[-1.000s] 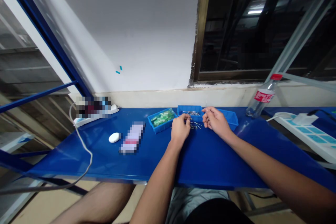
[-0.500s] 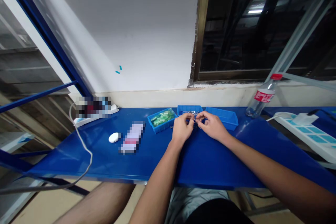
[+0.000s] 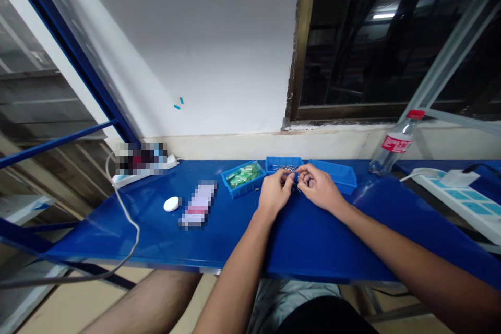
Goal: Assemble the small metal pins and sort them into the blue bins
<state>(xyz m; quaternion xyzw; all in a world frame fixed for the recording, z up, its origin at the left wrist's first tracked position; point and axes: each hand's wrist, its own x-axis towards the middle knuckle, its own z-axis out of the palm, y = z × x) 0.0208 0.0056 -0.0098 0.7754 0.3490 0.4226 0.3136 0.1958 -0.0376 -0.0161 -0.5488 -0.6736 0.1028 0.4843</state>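
Note:
Fingertips together, my left hand (image 3: 274, 192) and my right hand (image 3: 318, 188) meet just in front of a small blue tray (image 3: 284, 160) of thin metal pieces. Each hand is closed in a pinch; whatever lies between the fingers is too small to name. Left of them is a blue tray (image 3: 235, 192) filled with green and clear pieces. Behind my right hand is a third blue tray (image 3: 344, 176), partly covered by it. A small metal piece lies on the table beside the green pieces' tray.
On the blue table (image 3: 156, 242) are a white round object (image 3: 171, 204) and a pixelated flat item (image 3: 199, 203). A bottle with a red cap (image 3: 396, 143) stands at the back right. Power strips lie at both sides, and a cable hangs over the front left edge.
The fingertips have shifted slightly against each other, and my right fingers are curled a little more. The whole view has moved slightly.

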